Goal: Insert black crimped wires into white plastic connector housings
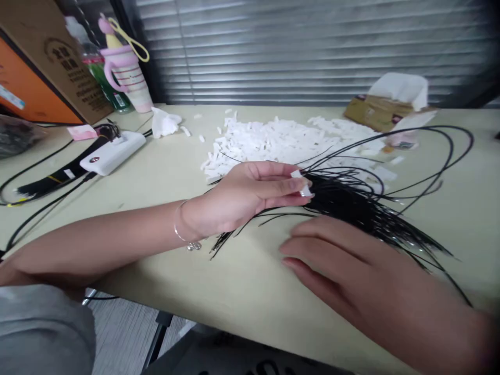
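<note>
My left hand (250, 192), with a thin bracelet at the wrist, pinches a small white plastic connector housing (300, 182) between thumb and fingers. Black wires run away from the housing to the right, two of them in a wide loop. Just beyond the fingertips lies a heap of loose black wires (351, 203) with small shiny ends. My right hand (344, 265) is nearer to me, over the front right of the table and beside the heap. Its fingers are bent and blurred by motion, so whether it holds anything cannot be made out.
A spread of small white plastic pieces (265, 138) covers the table behind the wires. An opened packet (375, 112) lies at the back right. To the left are a white power bank (113, 152) with cables, a tumbler (130, 78), a bottle (113, 96) and a cardboard box (66, 62).
</note>
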Available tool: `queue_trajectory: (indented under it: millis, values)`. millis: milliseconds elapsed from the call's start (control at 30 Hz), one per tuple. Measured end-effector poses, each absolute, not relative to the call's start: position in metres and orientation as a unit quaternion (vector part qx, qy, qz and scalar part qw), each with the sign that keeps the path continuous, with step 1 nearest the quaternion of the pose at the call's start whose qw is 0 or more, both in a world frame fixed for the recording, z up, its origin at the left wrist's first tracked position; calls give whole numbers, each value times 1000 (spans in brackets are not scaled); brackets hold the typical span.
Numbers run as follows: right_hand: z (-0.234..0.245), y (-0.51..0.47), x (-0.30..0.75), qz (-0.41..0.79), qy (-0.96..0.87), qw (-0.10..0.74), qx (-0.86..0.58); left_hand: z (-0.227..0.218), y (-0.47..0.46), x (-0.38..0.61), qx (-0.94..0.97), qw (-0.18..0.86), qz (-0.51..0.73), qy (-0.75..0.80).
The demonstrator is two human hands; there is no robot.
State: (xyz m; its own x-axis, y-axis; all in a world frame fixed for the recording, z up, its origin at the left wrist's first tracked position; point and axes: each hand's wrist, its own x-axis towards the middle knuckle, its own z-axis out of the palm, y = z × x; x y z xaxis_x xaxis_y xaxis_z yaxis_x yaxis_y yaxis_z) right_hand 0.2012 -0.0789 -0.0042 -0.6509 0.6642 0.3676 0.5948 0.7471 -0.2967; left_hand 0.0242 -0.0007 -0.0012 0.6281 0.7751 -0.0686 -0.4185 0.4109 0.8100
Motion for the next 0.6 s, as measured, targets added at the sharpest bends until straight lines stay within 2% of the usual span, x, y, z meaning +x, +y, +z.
queue_trajectory:
  millis: [100, 267, 433, 600]
  values:
    - [-14, -58, 164, 77, -929, 183, -312, -4, 2, 23, 375, 826, 355, 225]
    - [-17, -37, 139, 58, -930, 199, -302, -5, 8, 22, 348, 827, 361, 252]
    - [-22, -41, 142, 92, -925, 167, -330, -3, 12, 20, 341, 829, 363, 255]
    - [-23, -43, 148, 39, -938, 203, -277, -7, 14, 20, 350, 828, 367, 239]
